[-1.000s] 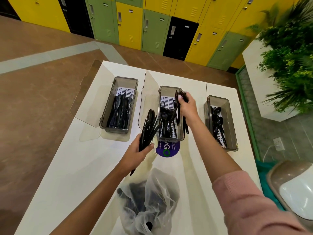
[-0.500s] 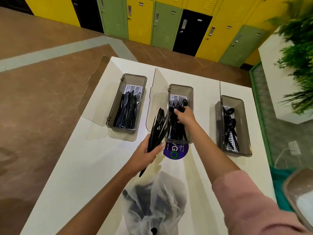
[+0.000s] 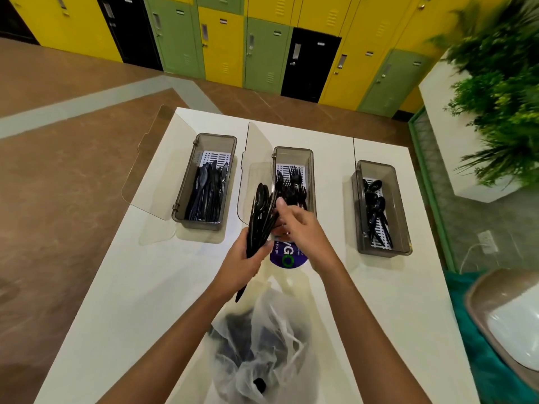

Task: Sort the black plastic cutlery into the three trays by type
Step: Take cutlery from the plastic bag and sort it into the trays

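Three smoky plastic trays stand in a row on the white table. The left tray [image 3: 182, 196] holds knives, the middle tray [image 3: 311, 170] holds forks, the right tray [image 3: 401, 217] holds spoons. My left hand [image 3: 243, 263] grips a bundle of black cutlery [image 3: 259, 217] upright in front of the middle tray, spoon bowls at the top. My right hand [image 3: 300, 228] is at the bundle's right side, thumb raised and fingers touching the pieces; whether it pinches one is unclear.
A clear plastic bag [image 3: 262, 354] with more black cutlery lies near the table's front edge. A purple round sticker [image 3: 287, 258] sits under my hands. The trays' clear lids [image 3: 157, 161] stand open to their left. A plant is at the right.
My right hand has left the forks in the middle tray and drawn back to the bundle in my left hand. The left hand has stayed put.
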